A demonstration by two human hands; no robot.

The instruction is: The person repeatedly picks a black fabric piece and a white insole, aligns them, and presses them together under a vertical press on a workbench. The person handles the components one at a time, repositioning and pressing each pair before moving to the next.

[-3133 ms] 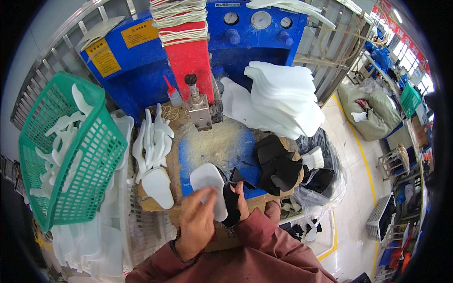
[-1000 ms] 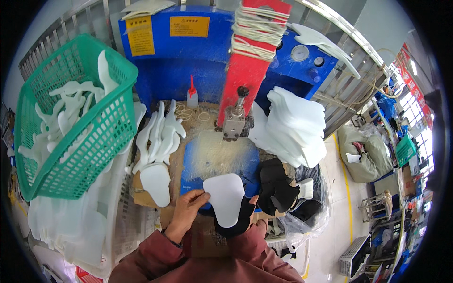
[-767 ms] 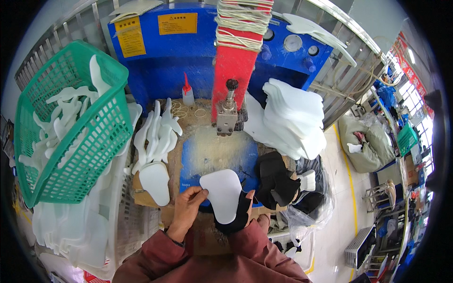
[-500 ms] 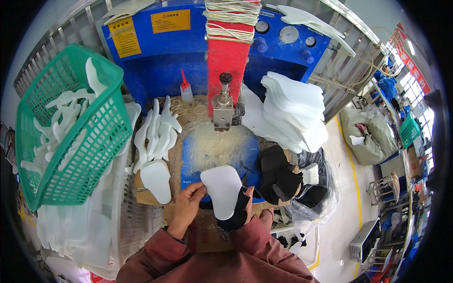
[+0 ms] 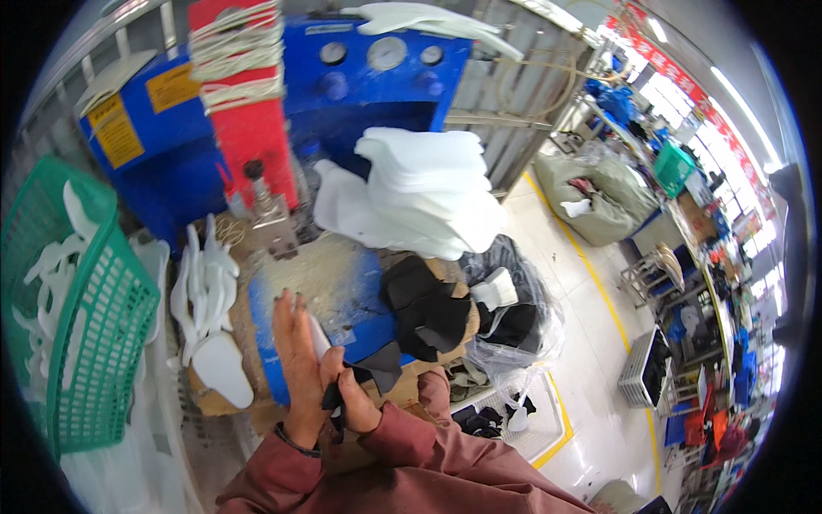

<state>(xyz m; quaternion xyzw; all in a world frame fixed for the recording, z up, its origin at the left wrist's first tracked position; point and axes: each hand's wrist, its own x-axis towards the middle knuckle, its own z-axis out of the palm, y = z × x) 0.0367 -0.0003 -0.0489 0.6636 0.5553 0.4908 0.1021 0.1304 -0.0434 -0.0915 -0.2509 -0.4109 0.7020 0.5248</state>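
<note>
Head view: your left hand (image 5: 297, 360) stands flat and edge-up, fingers toward 12 o'clock, backing the white foam insole piece (image 5: 318, 336) so your right hand (image 5: 351, 396) can pinch the black fabric piece (image 5: 370, 373) against it. Both sit at 6 o'clock of the dusty blue press bed (image 5: 325, 291), the insole's long axis running 12 to 6, mostly hidden. The stack of white foam sheets (image 5: 411, 193) lies at 1 o'clock.

- A white insole piece (image 5: 318, 337), flat and thin, stands on edge between the two palms in the lower middle of the frame, so that only a narrow white strip shows beside the flat left hand (image 5: 297, 364).
- A black fabric piece (image 5: 370, 374), soft and crumpled, lies just right of that strip, at the lower centre. One dark corner hangs down below the curled fingers of the right hand (image 5: 354, 399), and its upper flap spreads toward the blue work surface.
</note>
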